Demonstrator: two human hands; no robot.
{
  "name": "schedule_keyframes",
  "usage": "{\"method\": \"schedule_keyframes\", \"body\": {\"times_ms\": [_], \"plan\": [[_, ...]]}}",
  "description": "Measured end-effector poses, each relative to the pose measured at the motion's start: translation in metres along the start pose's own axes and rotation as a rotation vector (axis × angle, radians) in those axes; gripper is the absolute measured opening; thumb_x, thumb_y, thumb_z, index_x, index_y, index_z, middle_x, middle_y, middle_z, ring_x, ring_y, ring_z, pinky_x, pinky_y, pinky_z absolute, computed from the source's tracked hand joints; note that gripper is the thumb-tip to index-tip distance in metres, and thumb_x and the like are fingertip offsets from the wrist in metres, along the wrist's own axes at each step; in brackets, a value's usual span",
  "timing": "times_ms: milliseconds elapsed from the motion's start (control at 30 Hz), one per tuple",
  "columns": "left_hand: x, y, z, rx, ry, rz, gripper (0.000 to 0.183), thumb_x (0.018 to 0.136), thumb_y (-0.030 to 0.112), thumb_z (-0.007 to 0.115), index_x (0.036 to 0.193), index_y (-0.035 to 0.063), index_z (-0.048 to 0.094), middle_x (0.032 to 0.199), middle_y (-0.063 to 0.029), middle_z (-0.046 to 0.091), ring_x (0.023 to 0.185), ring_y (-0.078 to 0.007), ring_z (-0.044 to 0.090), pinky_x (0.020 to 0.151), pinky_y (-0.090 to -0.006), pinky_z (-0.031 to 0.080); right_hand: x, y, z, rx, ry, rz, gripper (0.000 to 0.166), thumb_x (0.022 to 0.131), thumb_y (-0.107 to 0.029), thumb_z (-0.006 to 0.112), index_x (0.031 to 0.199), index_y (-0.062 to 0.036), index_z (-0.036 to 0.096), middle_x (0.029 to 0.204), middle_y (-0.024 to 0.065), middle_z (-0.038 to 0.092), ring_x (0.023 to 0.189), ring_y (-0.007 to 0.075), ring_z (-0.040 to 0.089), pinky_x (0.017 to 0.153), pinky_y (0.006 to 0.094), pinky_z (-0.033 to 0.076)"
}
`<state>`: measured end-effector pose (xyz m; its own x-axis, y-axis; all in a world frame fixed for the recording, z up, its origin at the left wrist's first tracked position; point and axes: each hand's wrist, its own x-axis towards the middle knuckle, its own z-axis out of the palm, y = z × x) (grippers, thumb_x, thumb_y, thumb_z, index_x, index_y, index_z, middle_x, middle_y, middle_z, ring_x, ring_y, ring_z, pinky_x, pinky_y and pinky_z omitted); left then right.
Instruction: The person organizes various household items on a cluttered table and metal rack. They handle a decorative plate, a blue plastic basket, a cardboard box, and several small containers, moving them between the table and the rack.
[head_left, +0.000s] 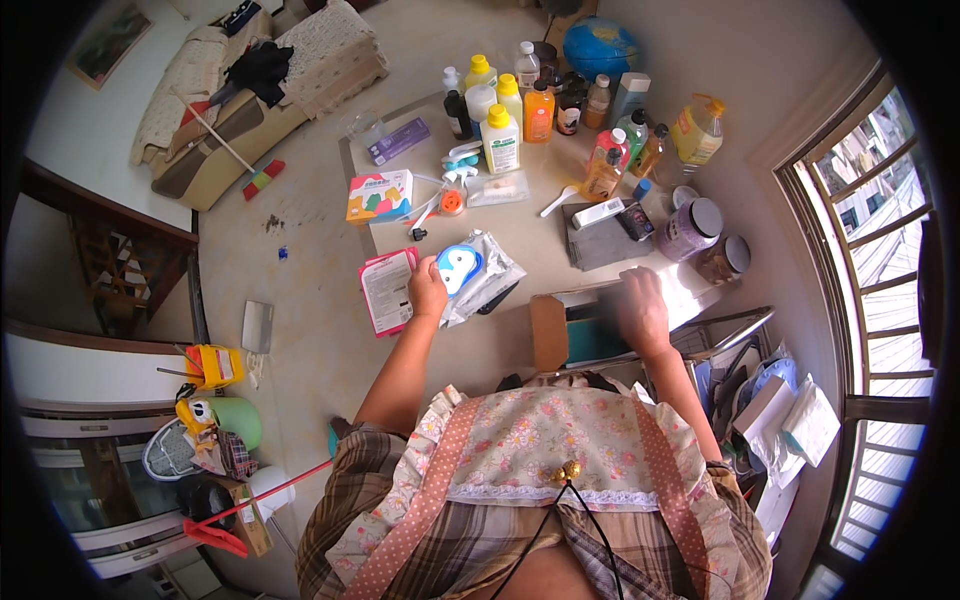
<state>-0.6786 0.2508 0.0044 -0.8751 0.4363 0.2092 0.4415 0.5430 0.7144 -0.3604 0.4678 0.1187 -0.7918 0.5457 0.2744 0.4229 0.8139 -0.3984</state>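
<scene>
My left hand (429, 288) grips the edge of a blue and white penguin-faced item (458, 268), beside a silver foil pouch (491, 262). A pink-edged printed box (387, 292) lies just left of that hand. Over the opening of a long cardboard box (550, 332) is my right hand (643, 311), its fingers bent and partly blurred. Something teal (596, 342) shows inside the box. Whether the right fingers hold anything is hidden. A dark flat object (498, 298) sticks out from under the pouch.
Bottles with yellow caps (500, 139), an orange bottle (538, 112) and several others crowd the table's far side. A grey cloth (600, 244) carries two small boxes. Jars (690, 229) stand at the right. A colourful box (379, 196) sits near the left edge, and a metal rack (731, 330) adjoins the table.
</scene>
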Motion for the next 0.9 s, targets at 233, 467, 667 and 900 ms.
{"method": "schedule_keyframes", "body": {"times_ms": [233,467,667,900], "plan": [[0.02,-0.011,0.012,0.16,-0.135,0.002,0.02,0.089,0.011,0.049,0.103,0.0033,0.061,0.098,-0.0173,0.064,0.092,-0.0339,0.06,0.082,-0.0404,0.047,0.001,-0.003,-0.003,-0.015,0.009,0.001,0.052,0.064,0.0,0.069,0.112,-0.0018,0.048,0.112,0.0175,0.05,0.112,0.0363,0.045,0.095,0.0412,0.04],[0.025,-0.031,0.013,0.108,-0.204,0.109,0.02,0.088,0.009,0.05,0.103,0.002,0.061,0.1,-0.0173,0.064,0.095,-0.0341,0.059,0.084,-0.0389,0.046,0.004,-0.004,-0.002,0.0,0.014,-0.005,0.051,0.063,0.001,0.068,0.111,-0.0016,0.048,0.111,0.0174,0.05,0.11,0.0366,0.046,0.095,0.0415,0.04],[0.028,-0.03,0.013,0.186,-0.293,0.081,0.02,0.087,0.006,0.05,0.103,0.0027,0.061,0.1,-0.0158,0.063,0.096,-0.0333,0.058,0.083,-0.0394,0.047,0.006,-0.004,-0.004,0.01,-0.008,0.017,0.051,0.064,0.001,0.067,0.111,-0.002,0.048,0.11,0.0172,0.051,0.109,0.0368,0.046,0.093,0.0417,0.041],[0.023,-0.012,0.016,0.346,-0.253,0.03,0.024,0.086,0.007,0.048,0.105,0.0088,0.062,0.105,-0.014,0.056,0.097,-0.0329,0.056,0.08,-0.0426,0.047,0.009,-0.004,-0.001,0.005,-0.017,0.021,0.05,0.065,0.001,0.067,0.111,-0.0015,0.049,0.11,0.0174,0.051,0.109,0.0366,0.046,0.093,0.0415,0.041]]}}
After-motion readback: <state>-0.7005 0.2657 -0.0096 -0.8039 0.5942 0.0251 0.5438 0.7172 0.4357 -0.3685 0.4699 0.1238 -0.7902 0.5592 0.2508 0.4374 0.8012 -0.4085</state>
